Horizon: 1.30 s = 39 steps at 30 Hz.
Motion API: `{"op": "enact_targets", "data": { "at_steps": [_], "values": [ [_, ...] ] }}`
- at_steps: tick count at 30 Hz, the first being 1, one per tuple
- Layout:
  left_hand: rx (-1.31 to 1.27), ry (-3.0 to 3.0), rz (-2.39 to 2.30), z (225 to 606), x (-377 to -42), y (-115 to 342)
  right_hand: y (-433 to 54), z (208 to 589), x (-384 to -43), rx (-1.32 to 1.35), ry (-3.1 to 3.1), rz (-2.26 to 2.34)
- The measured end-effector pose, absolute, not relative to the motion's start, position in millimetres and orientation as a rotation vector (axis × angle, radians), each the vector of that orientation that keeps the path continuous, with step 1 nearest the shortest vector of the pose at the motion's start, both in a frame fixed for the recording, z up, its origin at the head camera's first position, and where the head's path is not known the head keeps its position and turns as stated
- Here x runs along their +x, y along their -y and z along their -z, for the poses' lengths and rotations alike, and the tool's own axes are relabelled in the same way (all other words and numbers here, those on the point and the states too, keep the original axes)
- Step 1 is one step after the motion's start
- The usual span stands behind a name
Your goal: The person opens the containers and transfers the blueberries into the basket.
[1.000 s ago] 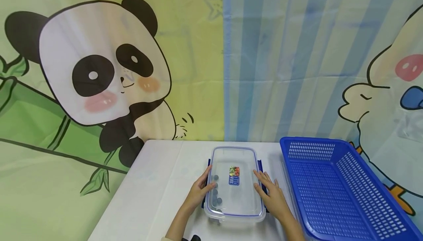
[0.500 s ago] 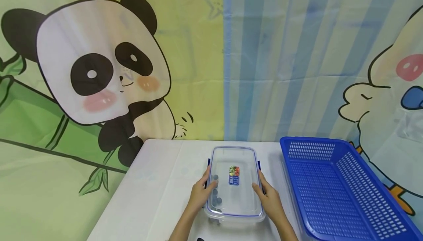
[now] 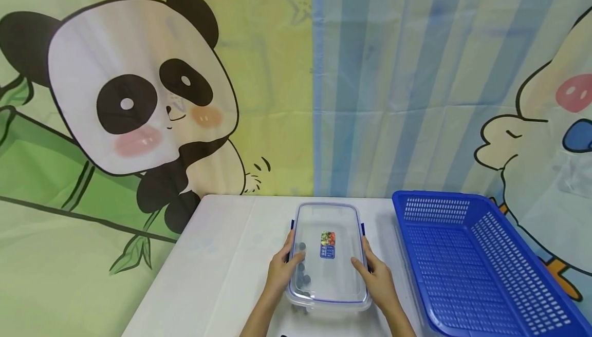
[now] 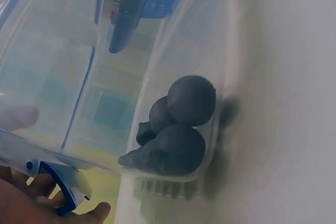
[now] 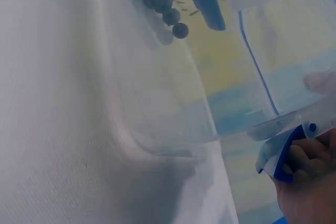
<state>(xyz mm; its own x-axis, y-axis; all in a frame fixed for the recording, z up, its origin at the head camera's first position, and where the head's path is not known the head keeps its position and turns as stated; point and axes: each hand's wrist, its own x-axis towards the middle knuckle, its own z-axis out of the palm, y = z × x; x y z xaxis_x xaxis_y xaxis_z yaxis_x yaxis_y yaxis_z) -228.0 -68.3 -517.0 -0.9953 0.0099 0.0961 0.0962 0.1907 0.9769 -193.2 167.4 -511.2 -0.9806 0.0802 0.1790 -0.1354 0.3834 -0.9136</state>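
Observation:
A clear plastic food storage box (image 3: 335, 283) with a blue-edged lid and a fruit label stands lengthwise before me. My left hand (image 3: 278, 270) grips its left side, thumb over the lid's edge. On the opposite side, my right hand (image 3: 380, 278) holds it likewise, its thumb on the lid and fingers down the wall. Several dark blue-grey balls (image 4: 191, 100) lie bunched inside along the left wall. In the left wrist view a blue side latch (image 4: 65, 187) sticks outward, with fingers around it. The right-side latch (image 5: 283, 156) also juts out against the right fingers.
A large blue perforated basket (image 3: 444, 255) is to the right of the box. The white-covered table (image 3: 222, 270) ends at the back against a curtain (image 3: 277, 95) printed with a panda and stripes.
My right hand has gone from spread fingers on the lid's right edge to gripping the box's side. The left hand has shifted slightly; the box stays almost in place.

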Motion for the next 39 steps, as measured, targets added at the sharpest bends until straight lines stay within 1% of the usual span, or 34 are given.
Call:
{"op": "enact_targets", "data": {
  "at_steps": [12,25,31,39],
  "values": [
    [-0.060,2.380,1.982,519.2,-227.9,65.2,-166.7,513.1,-193.4,0.064,2.405,-1.654],
    [-0.183,2.373,2.137,521.1,-232.2,70.2,-171.5,514.3,-196.1,0.143,2.373,-1.672],
    [-0.175,2.376,2.092,518.8,-230.5,68.9,-170.7,516.8,-195.1,0.153,2.351,-1.645],
    [-0.190,2.302,1.980,514.9,-228.4,65.3,-165.7,514.8,-195.4,0.109,2.276,-1.759]
  ]
}}
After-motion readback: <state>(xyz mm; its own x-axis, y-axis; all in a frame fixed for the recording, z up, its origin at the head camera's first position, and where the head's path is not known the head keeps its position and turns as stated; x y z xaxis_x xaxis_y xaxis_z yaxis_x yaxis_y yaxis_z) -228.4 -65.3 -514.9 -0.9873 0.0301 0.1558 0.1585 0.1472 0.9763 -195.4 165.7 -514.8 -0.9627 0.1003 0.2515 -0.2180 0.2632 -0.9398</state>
